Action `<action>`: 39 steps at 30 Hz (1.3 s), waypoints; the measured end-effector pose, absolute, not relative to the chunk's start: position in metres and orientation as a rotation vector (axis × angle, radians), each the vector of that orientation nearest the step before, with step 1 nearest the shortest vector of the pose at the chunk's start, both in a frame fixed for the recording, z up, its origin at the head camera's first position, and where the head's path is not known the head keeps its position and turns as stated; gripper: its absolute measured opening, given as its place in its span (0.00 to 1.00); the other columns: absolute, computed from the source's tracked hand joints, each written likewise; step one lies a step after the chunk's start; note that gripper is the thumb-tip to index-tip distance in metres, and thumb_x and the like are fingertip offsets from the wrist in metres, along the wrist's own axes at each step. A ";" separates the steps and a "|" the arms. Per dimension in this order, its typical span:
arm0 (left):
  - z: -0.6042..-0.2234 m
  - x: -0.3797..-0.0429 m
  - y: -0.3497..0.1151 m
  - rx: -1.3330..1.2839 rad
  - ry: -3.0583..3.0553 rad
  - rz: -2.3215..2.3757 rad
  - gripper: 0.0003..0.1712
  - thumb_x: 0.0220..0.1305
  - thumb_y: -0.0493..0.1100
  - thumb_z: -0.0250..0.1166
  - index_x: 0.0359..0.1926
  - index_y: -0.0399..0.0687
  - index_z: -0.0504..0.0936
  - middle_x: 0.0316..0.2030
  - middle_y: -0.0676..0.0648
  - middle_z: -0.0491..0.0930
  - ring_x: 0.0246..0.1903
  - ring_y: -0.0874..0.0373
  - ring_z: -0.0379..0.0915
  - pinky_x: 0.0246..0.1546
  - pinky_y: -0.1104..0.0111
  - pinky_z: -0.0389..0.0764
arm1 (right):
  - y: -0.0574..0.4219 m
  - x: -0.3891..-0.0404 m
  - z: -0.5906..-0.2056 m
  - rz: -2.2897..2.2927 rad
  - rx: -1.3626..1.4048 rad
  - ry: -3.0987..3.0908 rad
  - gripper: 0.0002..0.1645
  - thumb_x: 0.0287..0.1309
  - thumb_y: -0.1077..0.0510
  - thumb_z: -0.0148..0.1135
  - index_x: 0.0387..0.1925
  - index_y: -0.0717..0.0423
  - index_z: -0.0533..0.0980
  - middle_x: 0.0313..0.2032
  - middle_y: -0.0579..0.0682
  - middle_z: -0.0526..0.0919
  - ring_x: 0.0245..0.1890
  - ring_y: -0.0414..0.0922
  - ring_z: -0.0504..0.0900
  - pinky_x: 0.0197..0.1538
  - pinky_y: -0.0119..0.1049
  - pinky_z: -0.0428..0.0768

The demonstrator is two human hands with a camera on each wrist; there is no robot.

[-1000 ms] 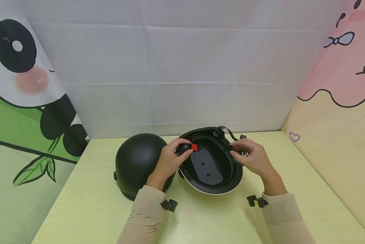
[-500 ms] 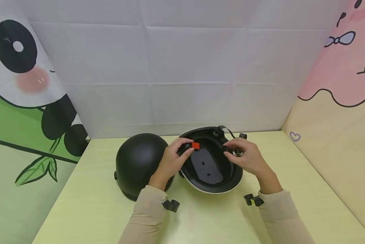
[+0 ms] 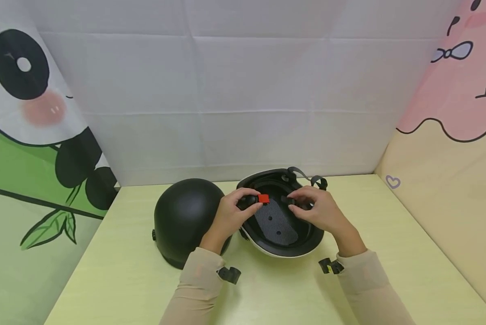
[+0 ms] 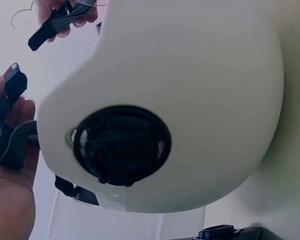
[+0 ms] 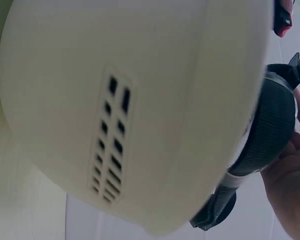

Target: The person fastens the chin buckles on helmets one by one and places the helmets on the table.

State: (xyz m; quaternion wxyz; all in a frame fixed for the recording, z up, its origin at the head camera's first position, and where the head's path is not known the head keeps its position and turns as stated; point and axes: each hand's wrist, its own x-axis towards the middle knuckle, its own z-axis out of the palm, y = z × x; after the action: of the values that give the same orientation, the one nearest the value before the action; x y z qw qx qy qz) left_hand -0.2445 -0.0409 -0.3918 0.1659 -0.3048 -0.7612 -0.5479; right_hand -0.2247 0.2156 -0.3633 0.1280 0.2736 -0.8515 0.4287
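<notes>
An upturned white helmet (image 3: pixel 276 221) rests on the table, its black lining and grey mesh pad facing up. Over its left rim, my left hand (image 3: pixel 228 217) pinches a black strap buckle with a red tab (image 3: pixel 263 198) between thumb and fingers. My right hand (image 3: pixel 323 208) pinches the other black buckle end (image 3: pixel 285 200) above the helmet's hollow. A short gap separates the two buckle parts. In the left wrist view the flat tongue (image 4: pixel 42 35) points toward the left hand's piece (image 4: pixel 12 92). The right wrist view shows the dark strap (image 5: pixel 270 125) running to my right hand (image 5: pixel 287 185).
A matte black helmet (image 3: pixel 188 216) sits dome-up just left of the white one, under my left forearm. Another strap loop (image 3: pixel 318 181) sticks up behind my right hand. A white cloth wall (image 3: pixel 247 90) closes off the pale table's (image 3: pixel 283 293) back edge.
My right hand has moved left with its buckle end, narrowing the gap to the red-tabbed part. My left hand has shifted slightly right and down. Both helmets have stayed in place.
</notes>
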 end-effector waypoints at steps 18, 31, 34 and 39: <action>-0.398 -0.242 -0.034 -0.901 -2.196 -1.627 0.16 0.58 0.36 0.71 0.48 0.40 0.82 0.44 0.44 0.82 0.41 0.52 0.76 0.42 0.59 0.78 | 0.204 -0.228 -0.366 1.166 0.897 -2.533 0.14 0.54 0.66 0.71 0.44 0.61 0.82 0.38 0.48 0.81 0.34 0.43 0.79 0.37 0.40 0.80; -0.397 -0.241 -0.032 -0.927 -2.233 -1.584 0.16 0.58 0.37 0.72 0.47 0.41 0.83 0.45 0.47 0.82 0.46 0.53 0.77 0.47 0.56 0.77 | 0.204 -0.229 -0.366 1.164 0.936 -2.527 0.16 0.53 0.65 0.72 0.45 0.61 0.82 0.40 0.50 0.80 0.35 0.46 0.80 0.38 0.49 0.80; -0.396 -0.240 -0.032 -0.924 -2.253 -1.559 0.16 0.57 0.37 0.72 0.47 0.41 0.83 0.45 0.47 0.82 0.45 0.53 0.77 0.47 0.57 0.78 | 0.205 -0.230 -0.367 1.166 0.937 -2.527 0.16 0.53 0.65 0.72 0.45 0.61 0.82 0.41 0.50 0.80 0.36 0.47 0.80 0.38 0.50 0.80; -0.393 -0.240 -0.032 -0.923 -2.291 -1.508 0.16 0.57 0.38 0.72 0.47 0.41 0.83 0.45 0.47 0.82 0.47 0.52 0.77 0.47 0.56 0.77 | 0.205 -0.230 -0.367 1.154 0.936 -2.510 0.15 0.52 0.65 0.72 0.44 0.60 0.82 0.41 0.50 0.81 0.35 0.45 0.79 0.37 0.48 0.80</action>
State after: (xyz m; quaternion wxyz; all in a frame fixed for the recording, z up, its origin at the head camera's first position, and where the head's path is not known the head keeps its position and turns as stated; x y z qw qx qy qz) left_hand -0.2400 -0.0323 -0.3926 0.1237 -0.3165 -0.7856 -0.5170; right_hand -0.2303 0.2050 -0.3673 0.1123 0.3188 -0.8550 0.3933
